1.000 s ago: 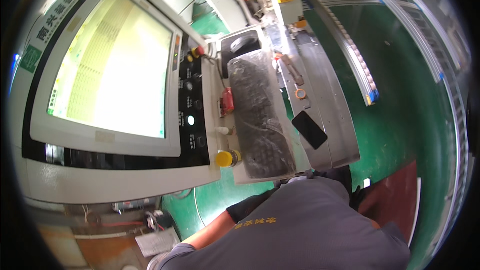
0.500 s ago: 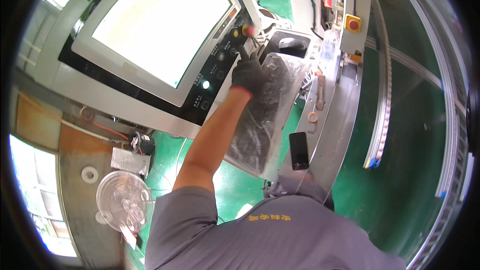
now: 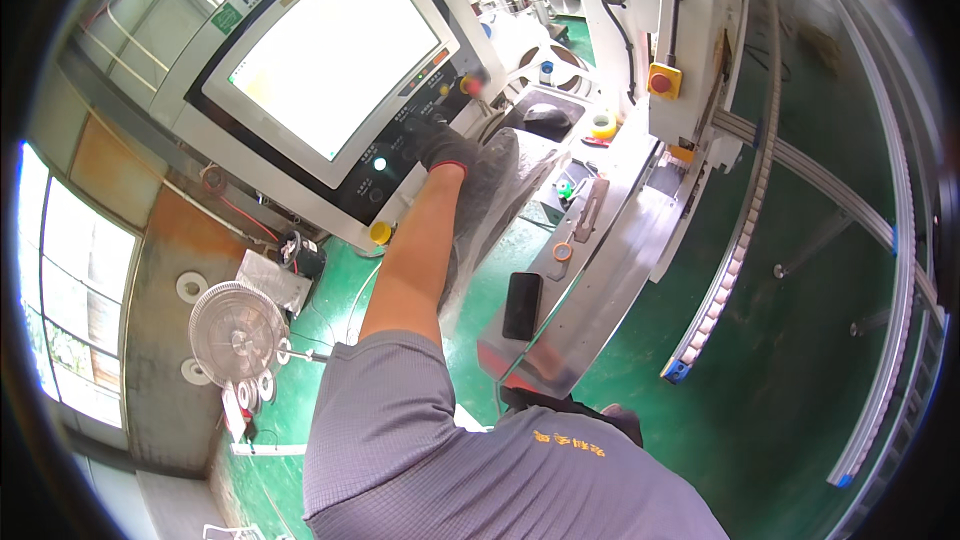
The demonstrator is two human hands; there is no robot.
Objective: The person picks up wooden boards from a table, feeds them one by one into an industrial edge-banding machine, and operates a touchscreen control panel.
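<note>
Button panel (image 3: pixel 400 155) lies under gloved left hand (image 3: pixel 443 147).

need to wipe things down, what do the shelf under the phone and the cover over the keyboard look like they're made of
Shelf: looks like bare brushed metal, grey with a dull sheen and reflections along its edge. Keyboard cover: seems to be thin clear plastic film, wrinkled and glossy, with the dark keys showing through. Phone: glossy black slab.

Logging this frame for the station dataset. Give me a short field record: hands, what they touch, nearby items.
left hand: dark glove, reaching to the button strip right of the monitor; exact contact unclear
right hand: not in view
under the arm: plastic-covered keyboard
shelf: metal tray with black phone, orange-handled tool
floor: green, small fan at left
</note>
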